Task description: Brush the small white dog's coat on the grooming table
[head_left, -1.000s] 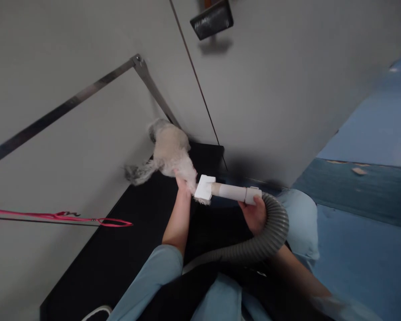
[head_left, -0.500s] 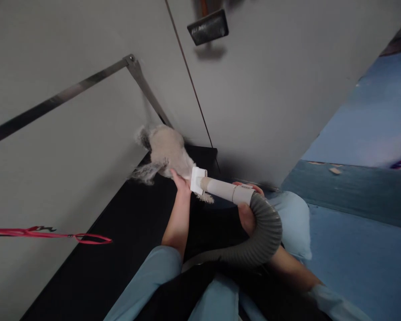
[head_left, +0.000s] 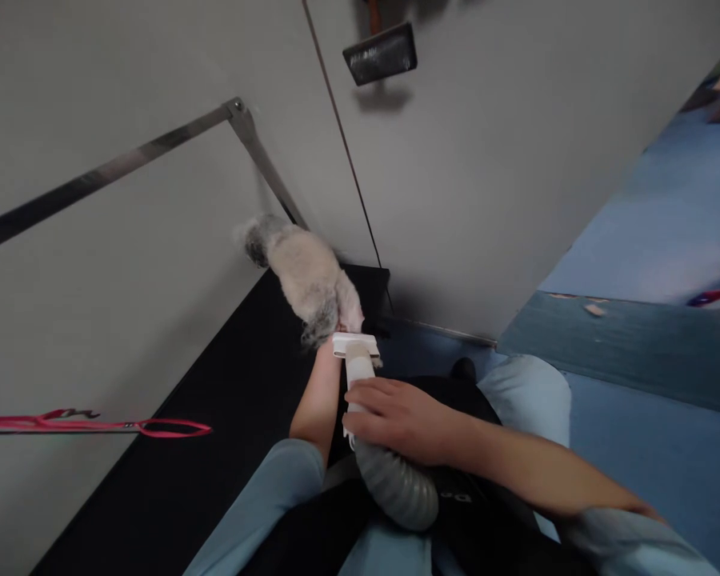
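A small dog (head_left: 306, 272) with a short cream coat and longer grey fur at its head and tail ends stands on the black table (head_left: 228, 400). One pale leg (head_left: 349, 302) stretches toward me, and my left hand (head_left: 332, 344) is closed around its lower part, the fingers mostly hidden behind the dog and the nozzle. My right hand (head_left: 390, 412) grips the white dryer nozzle (head_left: 357, 346) from above, its flat mouth close to the leg. From the nozzle a grey ribbed hose (head_left: 399, 488) bends down against my body.
A metal grooming arm (head_left: 156, 152) crosses at upper left along the grey wall (head_left: 486, 160). A red leash loop (head_left: 174, 428) hangs at left. A slicker brush (head_left: 381, 54) hangs on the wall. Blue floor (head_left: 648, 456) lies to the right, beyond my knee (head_left: 528, 392).
My right hand has swung the nozzle from pointing left to pointing away from me, now gripping it from above. The dog's body has shifted and its fur is less blown about.
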`<state>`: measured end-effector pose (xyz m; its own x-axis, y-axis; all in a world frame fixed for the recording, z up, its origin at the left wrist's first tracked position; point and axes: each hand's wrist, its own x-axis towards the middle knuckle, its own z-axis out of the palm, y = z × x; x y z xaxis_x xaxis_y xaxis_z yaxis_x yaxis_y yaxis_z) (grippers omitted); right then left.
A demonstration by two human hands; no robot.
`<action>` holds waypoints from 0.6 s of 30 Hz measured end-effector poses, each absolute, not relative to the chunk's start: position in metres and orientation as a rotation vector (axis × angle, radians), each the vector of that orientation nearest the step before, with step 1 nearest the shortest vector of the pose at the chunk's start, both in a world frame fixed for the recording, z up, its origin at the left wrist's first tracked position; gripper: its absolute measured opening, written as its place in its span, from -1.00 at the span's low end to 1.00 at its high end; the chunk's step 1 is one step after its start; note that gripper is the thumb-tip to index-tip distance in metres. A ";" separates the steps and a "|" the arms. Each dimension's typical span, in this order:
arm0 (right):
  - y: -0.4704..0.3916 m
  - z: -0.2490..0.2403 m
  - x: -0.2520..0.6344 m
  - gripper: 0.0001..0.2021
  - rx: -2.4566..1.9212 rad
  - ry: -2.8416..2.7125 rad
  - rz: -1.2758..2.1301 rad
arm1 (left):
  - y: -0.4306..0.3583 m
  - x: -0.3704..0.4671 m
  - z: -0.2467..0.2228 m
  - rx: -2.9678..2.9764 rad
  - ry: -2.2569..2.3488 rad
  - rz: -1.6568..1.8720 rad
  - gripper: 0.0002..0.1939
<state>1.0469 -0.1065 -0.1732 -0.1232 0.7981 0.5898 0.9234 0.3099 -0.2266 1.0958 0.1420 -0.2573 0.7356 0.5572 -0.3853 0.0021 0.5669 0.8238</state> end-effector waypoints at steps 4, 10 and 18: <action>-0.114 -0.176 1.030 -0.85 -1.511 -2.100 -0.321 | 0.149 1.094 -0.262 0.876 0.760 0.152 -0.65; -0.115 -0.177 1.023 -0.90 -1.585 -2.251 -0.316 | 0.135 1.091 -0.276 0.770 0.841 0.253 -0.70; -0.123 -0.175 1.025 -0.91 -1.586 -2.192 -0.301 | 0.130 1.101 -0.279 0.735 0.701 0.409 -0.52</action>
<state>1.0245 -0.1226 -0.1747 -0.2640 0.8525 0.4512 0.9426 0.3272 -0.0667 1.1009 0.1300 -0.2789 0.7022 0.5649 -0.4333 -0.0991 0.6803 0.7262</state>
